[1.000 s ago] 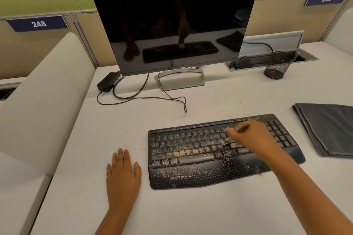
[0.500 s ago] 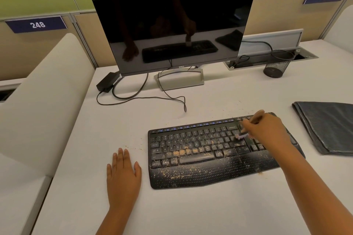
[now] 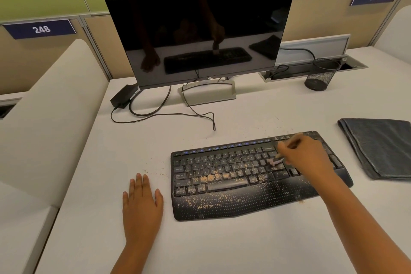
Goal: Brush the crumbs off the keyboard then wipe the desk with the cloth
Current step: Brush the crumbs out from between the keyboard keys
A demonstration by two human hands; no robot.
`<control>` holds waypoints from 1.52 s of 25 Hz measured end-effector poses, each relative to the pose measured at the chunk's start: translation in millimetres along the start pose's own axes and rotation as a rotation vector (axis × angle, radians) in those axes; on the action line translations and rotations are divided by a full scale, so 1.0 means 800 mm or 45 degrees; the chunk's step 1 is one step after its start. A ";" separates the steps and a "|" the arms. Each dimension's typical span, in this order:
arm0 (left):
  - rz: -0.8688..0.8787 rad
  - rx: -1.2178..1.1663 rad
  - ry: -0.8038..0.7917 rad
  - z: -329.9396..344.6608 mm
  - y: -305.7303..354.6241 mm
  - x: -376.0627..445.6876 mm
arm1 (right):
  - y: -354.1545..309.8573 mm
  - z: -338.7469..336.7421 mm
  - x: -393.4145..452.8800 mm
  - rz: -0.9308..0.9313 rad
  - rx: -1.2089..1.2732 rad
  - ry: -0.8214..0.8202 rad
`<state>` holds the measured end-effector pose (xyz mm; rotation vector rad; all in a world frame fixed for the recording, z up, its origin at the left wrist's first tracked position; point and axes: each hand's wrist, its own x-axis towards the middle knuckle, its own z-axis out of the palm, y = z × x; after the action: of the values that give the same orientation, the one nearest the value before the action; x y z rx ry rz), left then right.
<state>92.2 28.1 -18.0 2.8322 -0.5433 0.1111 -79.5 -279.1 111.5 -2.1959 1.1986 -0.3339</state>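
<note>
While the small brush (image 3: 287, 148) is pinched by the curled fingers of the right hand (image 3: 308, 155), its bristles are applied to the right-hand keys of the keyboard (image 3: 222, 184). The brush is judged light and stiff-handled, with soft bristles; a grip on the handle suffices. The left hand (image 3: 141, 207) is laid flat, fingers straight, on the white desk (image 3: 222, 247). The folded cloth (image 3: 378, 147), presumably limp, lies well right. Crumbs (image 3: 211, 178) are concentrated on the lower rows.
</note>
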 end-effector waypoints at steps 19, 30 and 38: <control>-0.014 -0.004 -0.017 -0.002 0.003 0.000 | -0.016 0.032 -0.007 -0.127 -0.012 -0.130; -0.010 -0.013 -0.005 -0.001 0.001 -0.001 | -0.040 0.036 0.016 -0.182 -0.064 -0.212; -0.014 -0.006 -0.010 -0.002 0.002 -0.002 | -0.055 0.042 0.028 -0.210 -0.126 -0.256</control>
<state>90.4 27.6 -16.0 2.8322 -0.5287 0.0961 -21.2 -267.0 111.0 -2.3569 0.9471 -0.1182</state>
